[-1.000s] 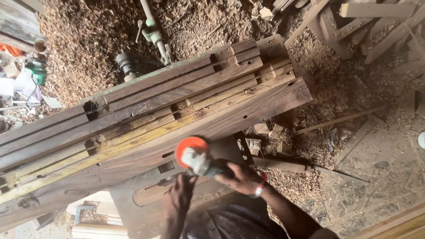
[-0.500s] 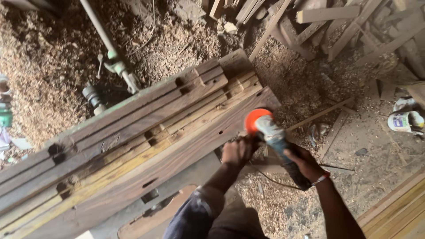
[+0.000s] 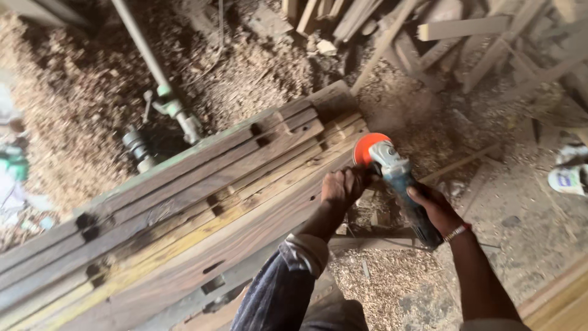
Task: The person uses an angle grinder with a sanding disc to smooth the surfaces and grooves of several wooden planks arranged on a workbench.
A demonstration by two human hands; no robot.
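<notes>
From the head view, my right hand wraps the grinder by its dark body, grip pressed together around it. My left hand closes on the grinder's front, just behind the orange disc, fingers curled tight. The grinder sits between my two hands, tilted, its disc at the end of the nearest plank. That plank lies in a stack of planks running away to the left of my left grip. Beyond the stack, a pipe crosses the sawdust. Past my right grip, offcuts lie on the floor.
</notes>
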